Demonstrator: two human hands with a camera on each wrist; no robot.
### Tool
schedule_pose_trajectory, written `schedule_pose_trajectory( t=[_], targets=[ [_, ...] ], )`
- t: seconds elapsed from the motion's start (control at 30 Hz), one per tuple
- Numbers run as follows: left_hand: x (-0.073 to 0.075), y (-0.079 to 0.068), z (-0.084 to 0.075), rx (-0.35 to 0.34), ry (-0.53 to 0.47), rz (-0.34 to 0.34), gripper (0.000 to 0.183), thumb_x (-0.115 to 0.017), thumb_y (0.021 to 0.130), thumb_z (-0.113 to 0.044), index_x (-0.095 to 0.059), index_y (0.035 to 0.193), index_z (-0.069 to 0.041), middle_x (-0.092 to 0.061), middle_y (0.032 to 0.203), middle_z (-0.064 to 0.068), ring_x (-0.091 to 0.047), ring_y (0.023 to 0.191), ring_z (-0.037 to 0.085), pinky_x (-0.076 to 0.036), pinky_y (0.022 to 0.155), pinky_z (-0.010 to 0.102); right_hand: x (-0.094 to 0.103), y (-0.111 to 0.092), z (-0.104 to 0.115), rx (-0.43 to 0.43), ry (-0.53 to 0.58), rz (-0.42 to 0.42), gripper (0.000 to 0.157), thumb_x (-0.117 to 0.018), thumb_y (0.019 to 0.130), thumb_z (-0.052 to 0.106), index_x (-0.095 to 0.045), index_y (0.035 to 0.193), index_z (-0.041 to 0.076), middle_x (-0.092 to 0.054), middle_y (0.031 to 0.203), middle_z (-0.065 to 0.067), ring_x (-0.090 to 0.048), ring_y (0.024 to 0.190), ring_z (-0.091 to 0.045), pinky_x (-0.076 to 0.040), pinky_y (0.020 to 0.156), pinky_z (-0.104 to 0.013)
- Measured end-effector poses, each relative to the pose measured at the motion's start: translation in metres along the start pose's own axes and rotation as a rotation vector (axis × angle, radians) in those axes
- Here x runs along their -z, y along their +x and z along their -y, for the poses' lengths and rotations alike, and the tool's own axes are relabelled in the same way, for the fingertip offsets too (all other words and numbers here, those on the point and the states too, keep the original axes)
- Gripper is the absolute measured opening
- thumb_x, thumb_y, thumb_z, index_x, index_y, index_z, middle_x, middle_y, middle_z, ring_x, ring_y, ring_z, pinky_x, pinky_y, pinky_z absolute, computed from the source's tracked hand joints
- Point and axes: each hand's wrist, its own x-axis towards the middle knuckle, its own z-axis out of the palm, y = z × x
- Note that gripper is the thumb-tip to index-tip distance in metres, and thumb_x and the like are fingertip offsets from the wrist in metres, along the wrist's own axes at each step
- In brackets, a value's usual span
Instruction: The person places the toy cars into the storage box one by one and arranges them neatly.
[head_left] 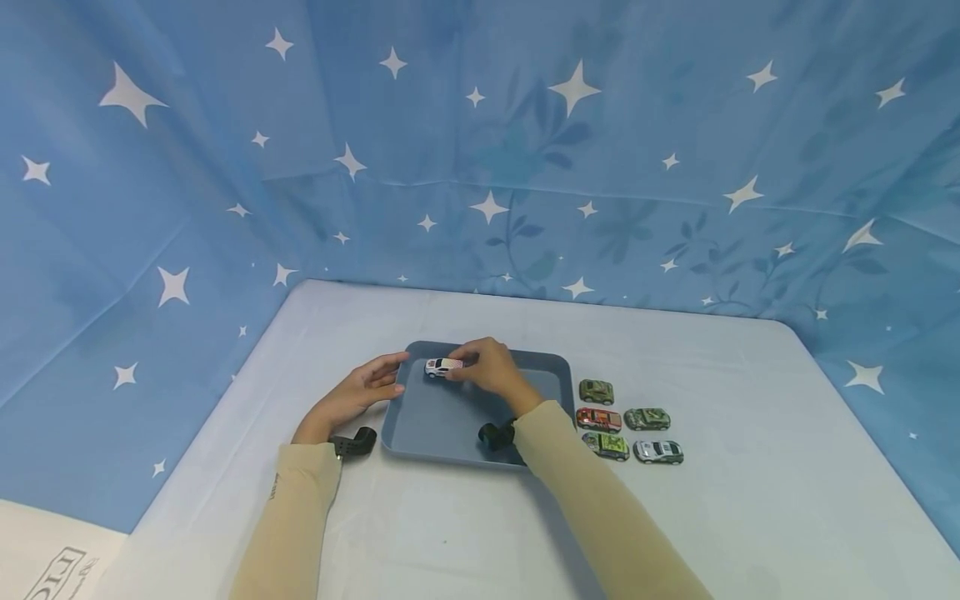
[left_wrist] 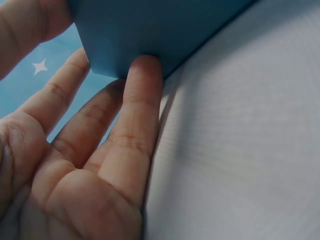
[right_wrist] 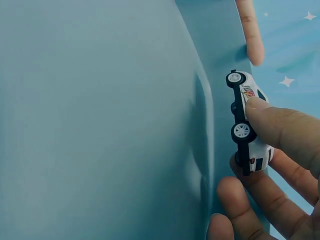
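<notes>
My right hand (head_left: pixel 491 367) pinches a white toy car (head_left: pixel 438 367) between thumb and fingers, over the far left part of a blue-grey tray (head_left: pixel 442 425). In the right wrist view the toy car (right_wrist: pixel 242 107) is seen side-on, showing its white-spoked wheels, with the thumb on its side. My left hand (head_left: pixel 358 396) is at the tray's left edge, its fingers extended. The left wrist view has those fingers (left_wrist: pixel 142 95) against the outside of the tray wall (left_wrist: pixel 165 30). Part of the tray is hidden under the right forearm.
Right of the tray on the white table (head_left: pixel 750 500) are several toy cars: a green camouflage one (head_left: pixel 596 392), a red one (head_left: pixel 598 419), a lime one (head_left: pixel 606 446), a dark green one (head_left: pixel 647 419) and a silver one (head_left: pixel 658 452). A blue starry curtain (head_left: pixel 420 250) hangs behind.
</notes>
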Motion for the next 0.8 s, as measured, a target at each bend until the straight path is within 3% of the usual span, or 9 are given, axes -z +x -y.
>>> schedule_pose_trajectory(
  t=[0.4, 0.8],
  targets=[
    [-0.001, -0.002, 0.0, 0.007, -0.005, -0.008, 0.071, -0.066, 0.109, -0.017, -0.032, 0.17, -0.004, -0.025, 0.175, 0.026, -0.022, 0.16, 0.053, -0.026, 0.128, 0.065, -0.013, 0.005, -0.001, -0.005, 0.019, 0.006, 0.025, -0.091, 0.089, 0.012, -0.085, 0.113, 0.007, -0.08, 0.111, -0.009, -0.065, 0.089, -0.02, -0.053, 0.069, -0.029],
    [0.001, 0.0, 0.002, 0.001, -0.013, 0.002, 0.071, -0.067, 0.108, -0.02, -0.033, 0.169, -0.005, -0.023, 0.176, 0.026, -0.023, 0.16, 0.054, -0.027, 0.127, 0.066, -0.024, 0.009, 0.006, -0.036, -0.049, -0.019, 0.027, -0.092, 0.089, 0.017, -0.086, 0.115, 0.01, -0.08, 0.12, -0.009, -0.07, 0.11, -0.029, -0.058, 0.089, -0.043]
  ],
)
